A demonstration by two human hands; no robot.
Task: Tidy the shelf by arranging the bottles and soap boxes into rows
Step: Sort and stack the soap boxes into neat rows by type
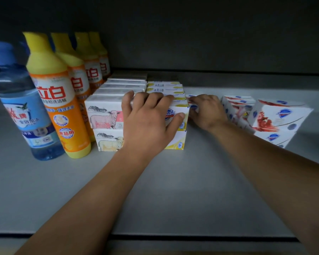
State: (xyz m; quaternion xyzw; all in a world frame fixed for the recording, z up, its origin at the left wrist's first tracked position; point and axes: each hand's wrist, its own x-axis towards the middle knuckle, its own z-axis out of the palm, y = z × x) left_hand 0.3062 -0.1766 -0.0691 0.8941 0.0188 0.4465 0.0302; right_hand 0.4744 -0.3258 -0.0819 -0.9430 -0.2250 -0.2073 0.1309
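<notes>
Blue-capped and clear, a water bottle (pixel 25 115) stood furthest left of the yellow soap stack (pixel 175 115), its pale liquid filling it nearly to the shoulder as far as the dim light showed. Just right of it, a file of orange dish-soap bottles (pixel 59 100) with yellow caps ran toward the back of the grey shelf (pixel 173 190); their walls were opaque, so the fill could not be told. Between those bottles and the yellow stack sat the sheep-printed soap boxes (pixel 104 116), two high and several deep, all closed.

Lying across the seam of the sheep boxes and the yellow stack, the left hand (pixel 147 124) had its fingers (pixel 144 98) spread over the top front box and the thumb pressed on its face, clamping rather than lifting. On the stack's right flank, the right hand (pixel 207 112) curled against the boxes; whether it gripped one or merely pushed could not be told.

The step looked like squaring this column: pressing evenly from both sides, low and high together, would keep the upper box from sliding off.

Right of the stack, the red-printed soap boxes (pixel 269 120) lay skewed, apparently unsorted.
</notes>
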